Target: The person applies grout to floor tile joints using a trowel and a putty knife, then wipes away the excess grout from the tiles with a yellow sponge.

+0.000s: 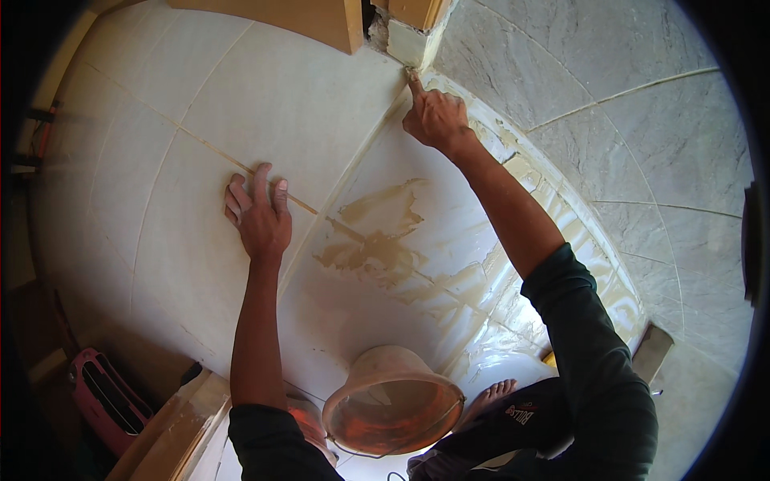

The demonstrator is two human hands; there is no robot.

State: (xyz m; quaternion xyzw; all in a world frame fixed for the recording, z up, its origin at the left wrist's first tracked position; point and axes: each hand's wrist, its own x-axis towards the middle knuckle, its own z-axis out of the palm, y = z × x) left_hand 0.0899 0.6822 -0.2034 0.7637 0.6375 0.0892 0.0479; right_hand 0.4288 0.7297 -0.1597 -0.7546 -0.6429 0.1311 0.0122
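Observation:
My left hand is propped on the pale floor tiles, fingers apart, beside a yellowish tile joint. Nothing is in it. Farther off, my right hand reaches to the corner at the foot of the wall end. Its index finger is stretched out, the tip touching the end of a joint there; the other fingers are curled, and I see nothing held. Between my arms, wet beige grout is smeared over glossy tiles. A band of smaller grout-covered tiles runs along the right of this area.
A worn round bucket with a wire handle stands near me, by a bare foot. Grey veined tiles cover the right side. A wooden door edge is at the back. A pink and black object lies at lower left.

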